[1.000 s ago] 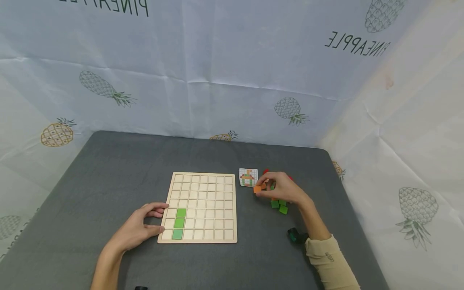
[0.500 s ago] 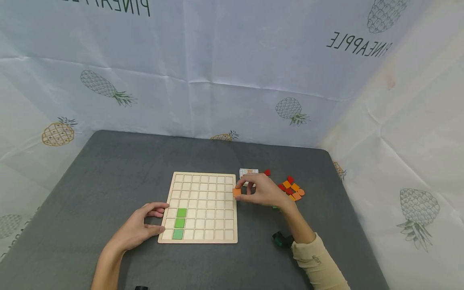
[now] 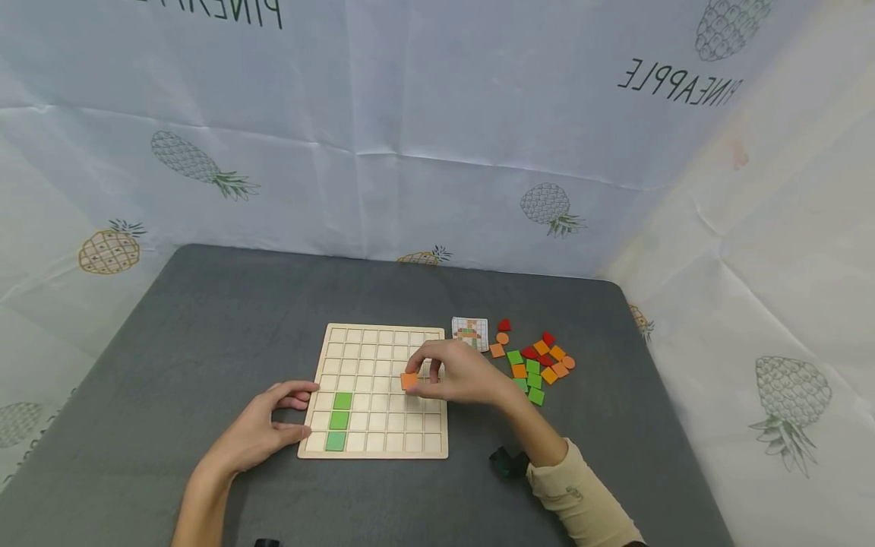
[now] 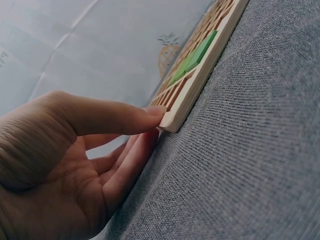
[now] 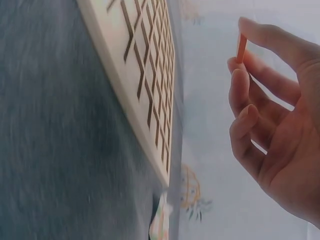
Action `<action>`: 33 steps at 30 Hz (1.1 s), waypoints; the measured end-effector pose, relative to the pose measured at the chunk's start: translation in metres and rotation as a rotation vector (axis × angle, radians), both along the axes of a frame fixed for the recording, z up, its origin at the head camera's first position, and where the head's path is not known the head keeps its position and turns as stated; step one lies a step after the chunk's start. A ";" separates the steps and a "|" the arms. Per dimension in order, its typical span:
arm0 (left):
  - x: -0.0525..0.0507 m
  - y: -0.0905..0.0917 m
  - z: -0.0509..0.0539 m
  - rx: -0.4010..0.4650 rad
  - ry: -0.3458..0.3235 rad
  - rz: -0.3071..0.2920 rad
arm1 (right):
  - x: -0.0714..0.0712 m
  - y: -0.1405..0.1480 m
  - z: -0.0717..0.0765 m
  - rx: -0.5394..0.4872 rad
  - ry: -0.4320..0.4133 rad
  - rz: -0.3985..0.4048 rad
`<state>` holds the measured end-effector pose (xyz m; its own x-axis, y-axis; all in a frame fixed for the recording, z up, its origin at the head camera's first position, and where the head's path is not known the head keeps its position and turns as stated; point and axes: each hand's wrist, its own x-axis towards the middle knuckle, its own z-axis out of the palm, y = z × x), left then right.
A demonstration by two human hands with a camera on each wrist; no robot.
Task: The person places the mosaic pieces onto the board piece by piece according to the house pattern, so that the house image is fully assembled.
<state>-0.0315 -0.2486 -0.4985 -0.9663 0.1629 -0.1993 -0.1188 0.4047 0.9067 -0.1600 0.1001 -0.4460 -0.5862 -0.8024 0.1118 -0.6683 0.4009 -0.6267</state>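
Note:
A pale wooden grid board (image 3: 376,353) lies flat on the table, with three green square tiles (image 3: 339,421) set in cells at its lower left. My left hand (image 3: 258,427) touches the board's left edge with thumb and fingertips spread; in the left wrist view, the thumb (image 4: 132,117) rests on the rim by a corner. My right hand (image 3: 459,372) pinches an orange square tile (image 3: 409,381) between thumb and fingertips over the right half of the board. Seen from the right wrist, that tile (image 5: 241,48) is edge-on and held above the board.
Right of the board, loose green, orange and red tiles (image 3: 533,366) lie scattered, some of them round or triangular. A small printed pattern card (image 3: 478,328) sits by the board's upper right corner. Patterned white cloth (image 3: 444,114) hangs behind the grey table (image 3: 225,319).
My right hand has carried the orange tile left from beside the loose tiles to above the board, uncovering the card and the tiles. My left hand has stayed in place.

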 end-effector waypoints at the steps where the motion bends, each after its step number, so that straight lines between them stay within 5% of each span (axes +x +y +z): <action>1: 0.000 0.000 0.000 -0.001 0.000 0.002 | 0.002 -0.003 0.000 -0.003 -0.005 0.004; 12: 0.001 0.000 0.000 -0.010 0.008 0.006 | 0.027 -0.032 -0.005 0.071 -0.007 0.021; 24: 0.000 0.000 0.002 -0.027 -0.005 0.006 | 0.039 -0.061 -0.016 0.171 -0.047 0.062; 33: 0.000 0.001 0.002 -0.025 0.005 0.002 | 0.049 -0.074 -0.026 0.303 0.044 0.071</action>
<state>-0.0314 -0.2479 -0.4967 -0.9677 0.1558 -0.1983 -0.1149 0.4274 0.8967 -0.1113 0.0260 -0.4715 -0.5275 -0.8417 -0.1150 -0.7250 0.5166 -0.4556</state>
